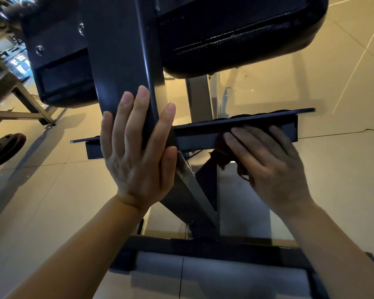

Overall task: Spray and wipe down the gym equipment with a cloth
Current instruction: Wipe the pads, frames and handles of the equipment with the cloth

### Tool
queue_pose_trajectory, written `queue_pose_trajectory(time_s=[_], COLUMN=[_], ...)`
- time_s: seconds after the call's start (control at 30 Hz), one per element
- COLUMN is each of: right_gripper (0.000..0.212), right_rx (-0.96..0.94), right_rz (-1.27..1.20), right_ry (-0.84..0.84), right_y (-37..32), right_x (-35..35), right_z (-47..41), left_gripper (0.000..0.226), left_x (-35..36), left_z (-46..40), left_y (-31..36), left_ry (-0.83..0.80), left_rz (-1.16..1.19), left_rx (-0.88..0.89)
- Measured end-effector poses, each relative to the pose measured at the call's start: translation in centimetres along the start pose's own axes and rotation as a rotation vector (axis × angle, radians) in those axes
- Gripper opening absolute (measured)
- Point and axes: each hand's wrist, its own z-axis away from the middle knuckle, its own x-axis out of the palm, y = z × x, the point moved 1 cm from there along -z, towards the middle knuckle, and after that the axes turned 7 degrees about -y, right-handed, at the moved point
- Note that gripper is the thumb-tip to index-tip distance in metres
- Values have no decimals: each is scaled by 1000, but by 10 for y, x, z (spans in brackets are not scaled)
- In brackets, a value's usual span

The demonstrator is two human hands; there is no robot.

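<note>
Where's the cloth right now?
The dark cloth is right of centre in the head view, under the right hand, pressed against the horizontal crossbar of the bench frame.

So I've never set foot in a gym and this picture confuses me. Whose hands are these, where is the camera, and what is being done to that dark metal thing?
The camera sits on a person's head and looks down, so both hands are that person's own. The dark metal thing is the frame of a padded gym bench: a thick post runs up the middle, black pads hang above, and a flat crossbar sticks out sideways. The left hand lies flat against the post with straight fingers, apparently steadying. The right hand presses a dark reddish cloth against the crossbar, wiping it. Most of the cloth is hidden under the hand. Below is a shiny tiled floor, with a round weight plate lying on it at the left. No spray bottle is in view.
</note>
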Motion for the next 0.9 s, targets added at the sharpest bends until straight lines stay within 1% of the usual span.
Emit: queue_pose_trajectory(time_s=[0.1,0.2,0.27,0.33,0.4,0.47,0.53,0.6,0.67,0.77,0.9], right_gripper=[39,40,47,52,53,48,45,42,40,33,28], right_rx=[112,219,302,290,195,95,13,-18,26,167,239], right_rz=[-42,-88,-121,-166,-201,-163,-94,-28,12,15,-120], right_ry=[30,60,86,74,30,4,-11,11,84,152,177], right_y=[18,9,-6,-25,-48,-62,-56,-38,-17,7,17], right_x=[-12,-10,-6,0,10,17,19,15,9,-2,-9], right_z=[18,22,18,8,-10,-24,-29,-21,-8,10,18], left_gripper=[48,49,49,49,49,49,48,47,47,46,45], left_x=[1,2,2,2,2,1,0,-1,0,0,1], left_z=[-1,-1,0,1,0,0,0,0,0,0,0], left_y=[2,1,1,2,1,0,0,0,-1,-1,-1], left_ry=[10,7,10,9,2,-11,-14,-16,-21,-26,-18], left_rz=[3,9,8,1,-13,-14,-24,-13,-9,-1,-11], left_rx=[-5,-10,-18,-16,-11,-8,-2,3,0,1,8])
